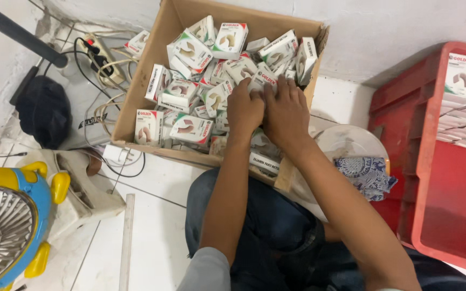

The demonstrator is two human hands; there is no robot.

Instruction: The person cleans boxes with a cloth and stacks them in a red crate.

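A brown cardboard box [136, 91] on the tiled floor holds several small white packages [190, 51] with red and green trim, lying jumbled. My left hand [244, 110] and my right hand [286, 110] are side by side inside the box at its right part, palms down on the packages, fingers pressed among them. Whether either hand grips a package is hidden beneath the palms. My knees in dark jeans sit just below the box.
A red plastic crate [432, 172] at right holds neatly stacked packages [462, 81]. A white plate [346, 143] and blue patterned cloth [365, 175] lie beside it. At left are a yellow-blue fan [12, 226], a power strip with cables [101, 56], a black cap [44, 110].
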